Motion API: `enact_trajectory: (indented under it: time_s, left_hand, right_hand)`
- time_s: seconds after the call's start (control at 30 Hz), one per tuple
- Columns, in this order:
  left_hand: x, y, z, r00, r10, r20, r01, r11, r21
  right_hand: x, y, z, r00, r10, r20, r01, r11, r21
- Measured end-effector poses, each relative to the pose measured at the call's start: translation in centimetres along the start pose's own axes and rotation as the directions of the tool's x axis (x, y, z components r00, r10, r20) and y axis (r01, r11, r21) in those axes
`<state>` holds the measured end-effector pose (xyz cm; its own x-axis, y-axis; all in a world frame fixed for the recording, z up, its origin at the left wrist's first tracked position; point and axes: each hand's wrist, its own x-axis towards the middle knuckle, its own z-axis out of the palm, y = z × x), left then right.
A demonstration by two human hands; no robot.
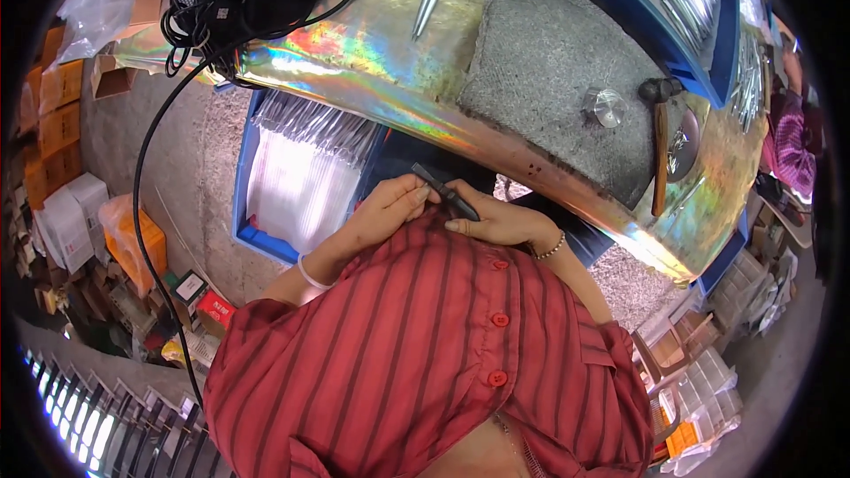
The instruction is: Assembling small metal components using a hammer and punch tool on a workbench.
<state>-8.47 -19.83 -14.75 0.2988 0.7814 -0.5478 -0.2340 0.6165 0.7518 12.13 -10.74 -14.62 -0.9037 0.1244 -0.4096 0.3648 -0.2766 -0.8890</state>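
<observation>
While both hands pinch the thin dark stick [445,192] close against my red striped shirt [425,345], I see the left hand [390,208] closed on its upper end and the right hand [496,221] closed on its lower end. It looks light, stiff and a bit slick, so I judge a fingertip grip near each end best. Just beyond the hands lie the shiny table [372,53], a hammer [660,150] and a blue bin [266,230].

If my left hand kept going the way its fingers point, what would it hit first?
Most likely the right hand: the left hand points rightward along the dark slim tool both hold, though depth is unclear.
</observation>
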Motion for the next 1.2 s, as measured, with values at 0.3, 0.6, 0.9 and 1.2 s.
enact_trajectory:
  time_s: [0.3,0.6,0.9,1.2]
  left_hand:
    - [0.3,-1.5,-0.1,0.998,0.016,-0.06,-0.014,0.999,0.037]
    - [1.1,-2.0,0.2,0.98,0.125,-0.156,-0.046,0.9,0.434]
    - [0.8,-0.8,-0.6,0.91,0.413,-0.044,-0.317,0.76,0.567]
    - [-1.0,-2.0,-1.3,0.94,-0.341,0.024,0.313,0.831,-0.46]
  right_hand:
    - [0.6,2.0,1.9,0.963,0.14,-0.23,-0.172,0.977,-0.126]
    - [0.5,1.8,3.2,0.853,0.168,-0.494,-0.322,0.915,-0.245]
    - [0.4,2.0,3.8,0.856,0.004,-0.517,-0.162,0.952,-0.26]
    - [0.7,2.1,3.9,0.891,-0.002,-0.454,-0.157,0.937,-0.311]
